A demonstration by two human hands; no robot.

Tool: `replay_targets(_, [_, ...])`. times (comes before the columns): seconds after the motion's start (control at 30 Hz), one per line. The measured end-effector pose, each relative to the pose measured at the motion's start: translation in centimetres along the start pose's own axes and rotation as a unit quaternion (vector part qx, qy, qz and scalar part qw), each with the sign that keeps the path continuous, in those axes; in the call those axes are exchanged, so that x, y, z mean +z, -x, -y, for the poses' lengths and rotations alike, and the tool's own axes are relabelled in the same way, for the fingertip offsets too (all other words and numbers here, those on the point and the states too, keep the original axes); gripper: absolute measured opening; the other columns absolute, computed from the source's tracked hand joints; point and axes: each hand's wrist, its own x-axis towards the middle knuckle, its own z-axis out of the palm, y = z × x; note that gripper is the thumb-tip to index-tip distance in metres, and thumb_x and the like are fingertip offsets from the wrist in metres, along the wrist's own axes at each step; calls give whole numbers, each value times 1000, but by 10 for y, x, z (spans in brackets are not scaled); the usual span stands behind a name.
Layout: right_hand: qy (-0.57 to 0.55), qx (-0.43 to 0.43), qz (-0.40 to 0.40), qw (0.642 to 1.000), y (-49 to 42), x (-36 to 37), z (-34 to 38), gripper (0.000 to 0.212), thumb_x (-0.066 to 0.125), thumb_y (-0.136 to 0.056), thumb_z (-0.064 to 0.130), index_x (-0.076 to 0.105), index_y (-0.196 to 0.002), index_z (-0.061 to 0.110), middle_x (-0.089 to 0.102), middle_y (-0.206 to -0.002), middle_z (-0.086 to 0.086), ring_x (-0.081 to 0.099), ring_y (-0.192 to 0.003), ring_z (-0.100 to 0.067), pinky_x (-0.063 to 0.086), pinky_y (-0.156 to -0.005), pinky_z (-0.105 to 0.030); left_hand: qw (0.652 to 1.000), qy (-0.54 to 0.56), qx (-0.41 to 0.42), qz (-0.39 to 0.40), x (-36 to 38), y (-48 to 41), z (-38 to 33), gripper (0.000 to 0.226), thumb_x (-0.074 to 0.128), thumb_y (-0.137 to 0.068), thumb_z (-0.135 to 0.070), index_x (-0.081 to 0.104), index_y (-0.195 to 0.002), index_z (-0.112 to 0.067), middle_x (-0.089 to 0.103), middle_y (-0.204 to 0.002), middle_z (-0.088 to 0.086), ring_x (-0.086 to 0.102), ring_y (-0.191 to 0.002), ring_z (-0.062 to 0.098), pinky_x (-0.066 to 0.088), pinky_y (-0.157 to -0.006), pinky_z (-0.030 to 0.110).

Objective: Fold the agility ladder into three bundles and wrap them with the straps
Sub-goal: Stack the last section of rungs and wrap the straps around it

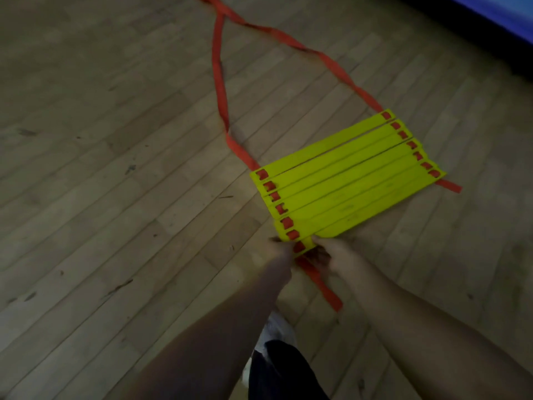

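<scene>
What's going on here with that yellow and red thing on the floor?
A person is gathering up an agility ladder on a wooden floor. Seven yellow rungs lie pushed together side by side in a flat row. Both hands work at the nearest rung's end: the left hand and right hand pinch around it where the loose red strap end comes out. Two more red straps trail away from the far rung, crossing near the top. Nothing is wrapped yet.

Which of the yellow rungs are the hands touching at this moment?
The nearest rung, at the bottom edge of the row. The left hand and right hand meet at its left end; the other rungs lie untouched beyond it.
</scene>
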Motion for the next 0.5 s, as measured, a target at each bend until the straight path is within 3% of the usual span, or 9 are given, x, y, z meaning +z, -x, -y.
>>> replay_targets(0.1, [38,7,74,996,17,57,-8,28,46,-100,11,49,-72,7,58,-60,-9,53,-57,-18,45,-62,-27,994,17,27,-108,-41,-16,-19,30,67,-87,-8,58,-115,-4,63,-110,15,60,-94,25,52,-74,34])
replay_targets(0.17, [88,-8,126,988,27,98,-19,23,50,-98,15,53,-76,10,63,-62,-7,56,-57,-17,47,-56,-25,986,12,32,-164,-80,-25,-33,35,69,-87,-11,59,-119,-3,64,-115,17,62,-103,30,54,-85,43])
replay_targets(0.23, [260,-110,122,952,29,129,-30,13,58,-93,19,63,-86,10,69,-81,-11,59,-71,-20,51,-59,-23,982,17,42,-185,-126,-30,-47,36,68,-88,-9,58,-122,-3,63,-112,14,60,-102,27,52,-85,40])
replay_targets(0.27, [379,-189,91,902,29,140,-34,16,60,-91,21,66,-97,8,70,-97,-15,62,-84,-24,51,-68,-27,979,28,50,-194,-151,-31,-52,34,67,-88,-7,58,-121,-3,61,-109,13,58,-98,25,50,-81,37])
replay_targets(0.33, [559,-326,43,761,34,156,-39,26,62,-87,22,65,-110,8,65,-115,-16,60,-107,-29,47,-82,-32,971,41,52,-230,-206,-32,-60,33,69,-86,-7,57,-117,-5,60,-109,13,56,-94,24,49,-79,38])
replay_targets(0.43, [664,-441,92,596,41,178,-50,38,64,-85,20,55,-122,16,50,-124,-10,45,-120,-29,40,-91,-34,963,43,37,-263,-293,-37,-62,40,72,-83,-10,55,-120,-4,62,-118,16,61,-101,29,52,-80,40])
replay_targets(0.5, [710,-475,105,509,47,196,-64,44,63,-86,24,49,-128,20,43,-126,-8,39,-122,-28,41,-93,-37,958,48,36,-280,-347,-35,-64,44,73,-81,-7,55,-122,-3,62,-121,18,61,-99,28,52,-74,38])
